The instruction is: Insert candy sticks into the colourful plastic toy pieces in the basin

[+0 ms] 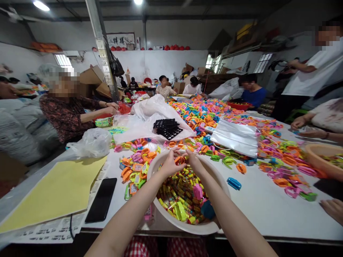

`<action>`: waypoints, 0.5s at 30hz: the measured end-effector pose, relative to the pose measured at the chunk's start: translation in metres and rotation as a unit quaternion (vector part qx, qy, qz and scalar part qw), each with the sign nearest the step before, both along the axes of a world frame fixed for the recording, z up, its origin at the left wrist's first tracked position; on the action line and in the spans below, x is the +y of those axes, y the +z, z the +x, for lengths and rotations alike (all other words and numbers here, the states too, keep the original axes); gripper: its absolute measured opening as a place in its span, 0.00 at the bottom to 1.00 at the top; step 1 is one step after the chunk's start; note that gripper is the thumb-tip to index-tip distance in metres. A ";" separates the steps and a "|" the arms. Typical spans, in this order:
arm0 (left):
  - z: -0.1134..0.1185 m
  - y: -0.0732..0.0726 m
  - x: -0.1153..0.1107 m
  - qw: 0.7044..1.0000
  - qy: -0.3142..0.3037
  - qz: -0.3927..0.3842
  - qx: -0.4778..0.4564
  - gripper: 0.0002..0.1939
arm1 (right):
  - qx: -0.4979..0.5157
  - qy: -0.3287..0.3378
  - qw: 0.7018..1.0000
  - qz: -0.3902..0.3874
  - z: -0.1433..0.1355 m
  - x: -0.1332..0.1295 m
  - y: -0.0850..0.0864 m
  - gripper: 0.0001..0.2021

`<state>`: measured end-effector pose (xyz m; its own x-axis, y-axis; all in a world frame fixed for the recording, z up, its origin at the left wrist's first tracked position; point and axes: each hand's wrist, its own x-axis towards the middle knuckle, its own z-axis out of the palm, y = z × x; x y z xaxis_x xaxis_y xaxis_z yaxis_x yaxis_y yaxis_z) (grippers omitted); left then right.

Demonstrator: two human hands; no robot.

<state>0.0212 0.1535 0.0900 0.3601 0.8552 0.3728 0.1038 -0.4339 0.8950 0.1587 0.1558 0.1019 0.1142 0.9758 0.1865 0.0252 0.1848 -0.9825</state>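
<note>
A white basin (224, 175) in front of me holds many small yellow, red and green printed cylinders (174, 196). Among them lie a lime-green plastic piece (180, 211), a pink piece (198, 191) and a dark blue piece (207, 209). Over the basin's far side, my left hand (173, 163) is closed around a small orange plastic piece (180, 160). Close by on its right, my right hand (194, 161) has its fingers bent toward the left one; what they pinch is hidden.
Colourful plastic pieces (193, 114) are heaped across the table. Black perforated trays (167, 128) rest on white plastic sheeting (152, 107). A phone (102, 200) and yellow sheet (56, 192) lie left. Silver bags (234, 137) and an orange basin (323, 148) are right. Several people surround the table.
</note>
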 end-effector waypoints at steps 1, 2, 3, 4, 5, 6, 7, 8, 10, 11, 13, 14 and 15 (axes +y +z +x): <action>0.000 0.000 0.000 1.000 0.002 -0.006 0.001 0.33 | -0.003 0.016 1.000 -0.008 0.000 0.000 -0.001 0.20; 0.000 0.000 0.001 1.000 0.002 -0.011 0.001 0.34 | -0.011 0.035 0.999 -0.015 0.000 0.000 -0.002 0.21; 0.000 -0.001 0.001 1.000 0.000 -0.014 0.002 0.34 | -0.019 0.048 0.998 -0.020 0.000 -0.001 -0.002 0.22; 0.000 -0.001 0.001 1.000 -0.001 -0.015 0.004 0.34 | -0.024 0.046 0.998 -0.021 0.000 -0.002 -0.001 0.23; 0.000 -0.001 0.002 1.000 -0.001 -0.013 0.006 0.34 | -0.030 0.037 0.999 -0.020 -0.001 -0.004 0.001 0.23; 0.000 -0.002 0.002 1.000 0.000 -0.011 0.010 0.33 | -0.033 0.026 0.999 -0.017 -0.002 -0.005 0.002 0.22; 0.001 -0.002 0.002 1.000 0.002 -0.007 0.015 0.33 | -0.034 0.016 0.999 -0.012 -0.003 -0.007 0.004 0.21; 0.001 -0.002 0.002 1.000 0.002 -0.003 0.018 0.32 | -0.032 0.009 0.999 -0.007 -0.005 -0.008 0.006 0.19; 0.001 -0.001 0.001 1.000 -0.003 0.006 0.021 0.31 | -0.024 -0.001 1.000 0.007 -0.008 -0.009 0.007 0.18; 0.001 -0.001 0.001 1.000 -0.007 0.010 0.021 0.30 | -0.020 -0.008 1.000 0.013 -0.009 -0.009 0.006 0.18; 0.001 0.000 0.000 1.000 -0.009 0.020 0.019 0.29 | -0.016 -0.020 1.000 0.013 -0.011 -0.009 0.004 0.18; 0.001 0.000 0.000 1.000 -0.008 0.023 0.018 0.29 | -0.017 -0.028 0.999 0.011 -0.012 -0.009 0.001 0.19; 0.001 0.000 0.001 1.000 -0.007 0.026 0.015 0.28 | -0.019 -0.036 0.999 0.009 -0.012 -0.008 -0.001 0.19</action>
<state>0.0219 0.1541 0.0899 0.3837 0.8296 0.4056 0.1245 -0.4816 0.8675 0.1464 0.1476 0.1009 0.1773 0.9618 0.2085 0.0761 0.1978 -0.9773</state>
